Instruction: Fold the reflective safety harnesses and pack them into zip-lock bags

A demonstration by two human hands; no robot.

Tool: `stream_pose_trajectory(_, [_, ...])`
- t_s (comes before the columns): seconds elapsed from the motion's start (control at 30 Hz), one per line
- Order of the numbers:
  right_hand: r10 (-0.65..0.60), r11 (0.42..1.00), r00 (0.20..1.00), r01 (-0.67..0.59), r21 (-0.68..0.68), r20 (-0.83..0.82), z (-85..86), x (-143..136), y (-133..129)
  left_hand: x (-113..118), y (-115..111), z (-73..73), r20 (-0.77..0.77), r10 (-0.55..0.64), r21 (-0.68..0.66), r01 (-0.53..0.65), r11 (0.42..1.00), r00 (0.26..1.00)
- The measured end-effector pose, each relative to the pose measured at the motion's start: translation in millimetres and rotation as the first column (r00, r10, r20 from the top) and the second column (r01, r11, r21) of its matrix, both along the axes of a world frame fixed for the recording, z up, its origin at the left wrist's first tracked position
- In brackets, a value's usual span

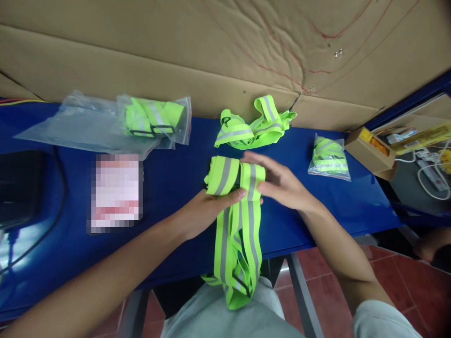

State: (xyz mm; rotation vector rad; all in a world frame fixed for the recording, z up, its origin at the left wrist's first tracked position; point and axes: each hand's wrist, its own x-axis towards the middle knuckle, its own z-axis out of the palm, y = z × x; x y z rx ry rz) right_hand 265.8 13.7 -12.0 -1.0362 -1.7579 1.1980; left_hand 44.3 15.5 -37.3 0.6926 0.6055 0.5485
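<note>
A neon yellow-green reflective strap (251, 216) with grey stripes is between my hands, partly folded into a flat bundle at the top. Its long loops hang over the table's front edge toward my lap, with a black buckle (241, 285) near the bottom. My left hand (207, 209) grips the bundle from below and left, thumb pressed across the front. Around the bundle's right end curls my right hand (282, 183), thumb at the side edge and fingers over the top and partly hidden behind. Just beyond lies a loose pile of similar straps (252, 129).
On the blue table (176, 188) lie a bagged strap (153, 117) on clear plastic bags, a blurred-out card (116, 192), and a black device (21, 188) with a cable. To the right are another bagged strap (329, 157) and a cardboard box (369, 152). Cardboard (141, 56) lines the back.
</note>
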Motion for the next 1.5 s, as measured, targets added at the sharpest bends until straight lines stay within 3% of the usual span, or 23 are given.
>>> stream_pose_trajectory(0.1, [0.012, 0.982, 0.997, -0.025, -0.187, -0.074, -4.9, -11.9, -3.7, 1.8, -3.8, -3.9, 0.045, -0.031, -0.048, 0.034, 0.998, 0.998])
stream_pose_trajectory(0.17, [-0.036, 0.986, 0.992, 0.016, -0.166, -0.120, -5.3, -15.5, -5.2, 2.1, -4.8, -6.3, 0.165, -0.066, -0.132, 0.088, 0.987, 0.984])
stream_pose_trajectory(0.27, [-0.114, 0.993, 0.991, 0.116, 0.030, -0.069, -2.0, -9.9, -3.7, 1.0, -4.6, -7.2, 0.371, -0.148, -0.148, 0.215, 0.965, 0.917])
stream_pose_trajectory(0.33, [-0.099, 0.974, 0.995, 0.092, 0.208, 0.021, -0.4, -1.8, -0.9, -0.3, -3.8, -5.6, 0.430, -0.178, -0.114, 0.249, 0.962, 0.885])
stream_pose_trajectory(0.5, [-0.051, 0.836, 0.962, -0.105, 0.538, 0.267, -7.2, 9.6, 1.9, -3.5, 0.7, 0.4, 0.349, -0.091, -0.139, 0.147, 0.979, 0.933])
stream_pose_trajectory(0.6, [-0.098, 0.764, 0.888, -0.222, 0.606, 0.449, -8.9, 5.8, -2.7, -4.7, 4.4, 1.0, 0.252, 0.002, -0.203, 0.051, 0.978, 0.968])
stream_pose_trajectory(0.73, [-0.010, 0.804, 0.824, -0.330, 0.495, 0.567, 2.7, 1.0, -10.8, -4.5, 6.8, 0.2, 0.077, 0.073, -0.206, -0.056, 0.977, 0.994])
stream_pose_trajectory(0.8, [0.112, 0.857, 0.866, -0.332, 0.393, 0.487, 9.6, 2.8, -12.2, -4.0, 6.8, 0.3, 0.027, 0.082, -0.151, -0.077, 0.985, 0.996])
stream_pose_trajectory(0.87, [0.155, 0.919, 0.937, -0.253, 0.302, 0.312, 12.3, 6.3, -10.7, -3.5, 6.2, 0.9, 0.018, 0.056, -0.086, -0.054, 0.995, 0.998])
stream_pose_trajectory(0.93, [0.075, 0.968, 0.984, -0.111, 0.223, 0.162, 9.4, 8.3, -7.6, -3.3, 5.3, 1.7, 0.021, 0.040, -0.023, -0.039, 0.999, 0.999])
stream_pose_trajectory(1.0, [-0.001, 0.991, 0.992, -0.017, 0.136, 0.128, 2.8, 6.2, -4.9, -3.0, 4.4, 1.9, 0.022, 0.044, 0.017, -0.044, 0.999, 0.999])
stream_pose_trajectory(1.07, [-0.025, 0.998, 0.990, 0.017, 0.057, 0.139, -3.8, -0.1, -4.5, -2.0, 3.6, 1.2, 0.019, 0.069, -0.001, -0.069, 0.998, 0.997])
stream_pose_trajectory(1.13, [-0.073, 0.995, 0.990, 0.064, 0.081, 0.123, -7.7, -7.9, -6.8, 0.3, 3.1, -0.1, 0.008, 0.117, -0.077, -0.116, 0.990, 0.993])
stream_pose_trajectory(1.2, [-0.157, 0.970, 0.982, 0.134, 0.204, 0.103, -9.2, -13.9, -10.5, 3.2, 2.3, -0.9, 0.028, 0.150, -0.172, -0.143, 0.975, 0.988])
stream_pose_trajectory(1.3, [-0.241, 0.889, 0.963, 0.169, 0.425, 0.122, -11.9, -14.6, -13.7, 4.9, -0.3, -0.1, 0.128, 0.091, -0.267, -0.055, 0.962, 0.988])
stream_pose_trajectory(1.4, [-0.220, 0.768, 0.957, 0.050, 0.638, 0.190, -17.7, -7.3, -11.4, 0.6, -3.5, 1.2, 0.199, 0.008, -0.257, 0.044, 0.965, 0.980])
stream_pose_trajectory(1.5, [-0.169, 0.671, 0.923, -0.150, 0.726, 0.347, -19.7, -2.2, -8.7, -4.9, -3.9, 1.9, 0.174, -0.035, -0.221, 0.074, 0.972, 0.984])
